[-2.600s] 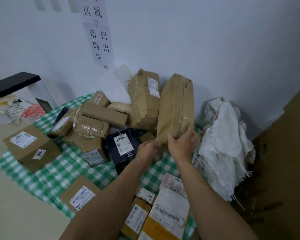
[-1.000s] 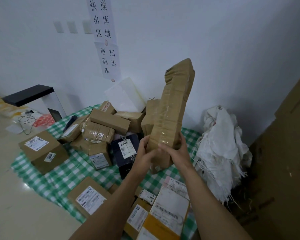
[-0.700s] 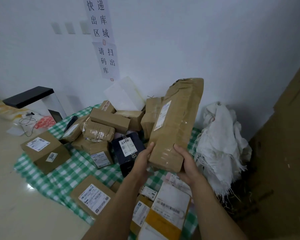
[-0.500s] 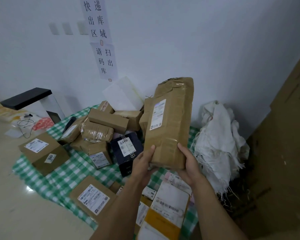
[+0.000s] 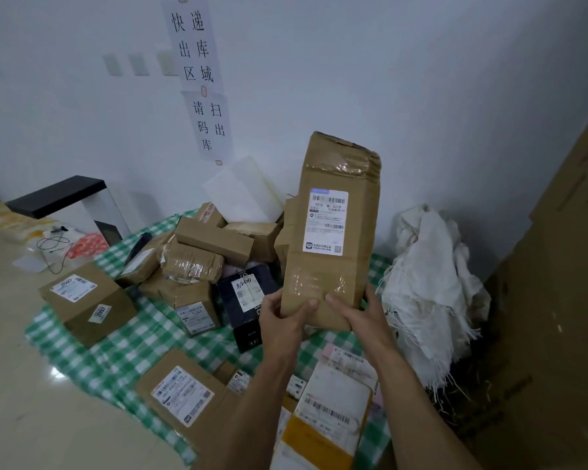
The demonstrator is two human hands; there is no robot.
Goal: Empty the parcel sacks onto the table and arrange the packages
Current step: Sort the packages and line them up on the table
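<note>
A big sheet of cardboard (image 5: 557, 300) fills the three o'clock side of my view, up against the white wall (image 5: 421, 79). In front of me is the table (image 5: 82, 337) under a green checked cloth. A crumpled white sack (image 5: 431, 293) with frayed edges slumps at the table's three o'clock end, by the wall. A paper sign (image 5: 201, 79) hangs on the wall at eleven o'clock.

In the middle I hold a tall brown parcel (image 5: 333, 232) upright, raised above the cloth. At ten o'clock from it lies a heap of brown parcels (image 5: 211, 252). A brown box (image 5: 85, 300) sits apart at nine o'clock, near the table's edge. A flat box (image 5: 180, 398) lies at seven o'clock and a white and yellow envelope (image 5: 330, 412) at six o'clock, under my forearms. A black box (image 5: 245, 296) stands just at nine o'clock of my left hand (image 5: 282, 320).

That hand grips the parcel's bottom corner at seven o'clock, thumb across the front. My right hand (image 5: 364, 313) grips the bottom at five o'clock, fingers round the side. My thumbs nearly meet. The parcel's white label (image 5: 328, 222) faces me.
</note>
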